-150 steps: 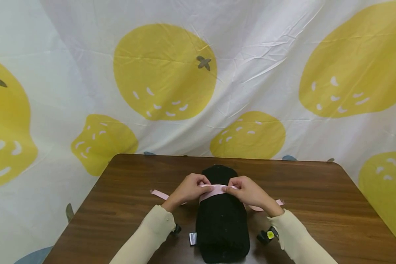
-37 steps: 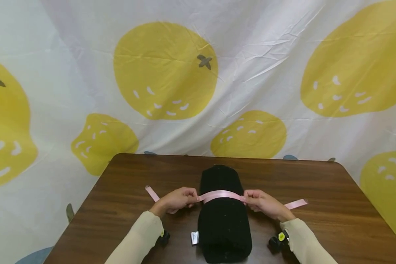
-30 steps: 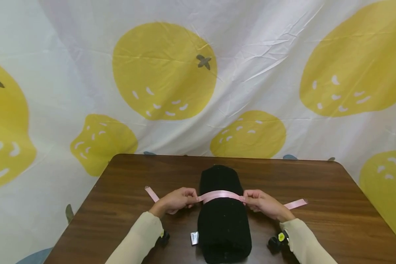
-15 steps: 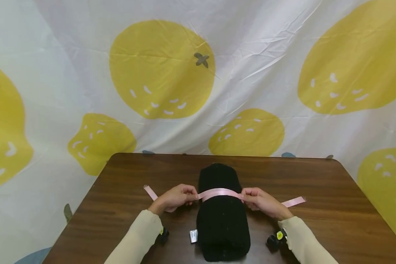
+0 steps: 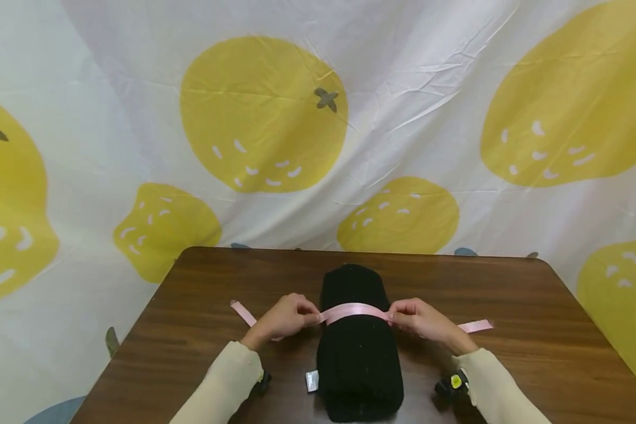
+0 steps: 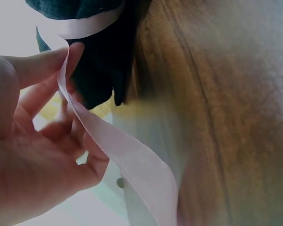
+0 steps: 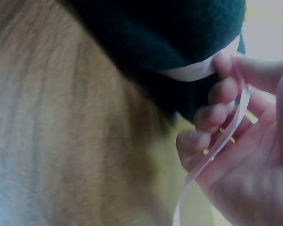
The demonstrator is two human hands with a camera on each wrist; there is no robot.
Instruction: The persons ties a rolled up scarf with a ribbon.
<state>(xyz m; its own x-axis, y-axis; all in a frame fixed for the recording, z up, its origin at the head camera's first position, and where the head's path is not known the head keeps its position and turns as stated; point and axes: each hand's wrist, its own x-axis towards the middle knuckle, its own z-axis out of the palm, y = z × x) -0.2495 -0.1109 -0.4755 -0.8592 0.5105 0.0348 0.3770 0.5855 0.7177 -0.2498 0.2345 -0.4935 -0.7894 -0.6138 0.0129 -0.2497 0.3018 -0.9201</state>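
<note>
The pink ribbon [image 5: 354, 310] is being held across the black rolled cloth [image 5: 357, 347], mid-bench [image 5: 509, 365]. It is being pinched in the grip of the left hand [image 5: 286, 318] and the right hand [image 5: 423, 321]. Risks judged: uneven pulling is sliding the band off-centre; slack is letting the roll loosen.

In the lower middle of the head view, the rolled cloth [image 5: 359, 341] lies on the table [image 5: 509, 365], running from the near edge toward the backdrop [image 5: 403, 88] that fills the upper frame. The ribbon [image 5: 354, 311] crosses over the roll. My left hand [image 5: 286, 318] sits left of it, my right hand [image 5: 421, 321] right, each on the ribbon, whose ends trail outward onto the table on both sides.
</note>
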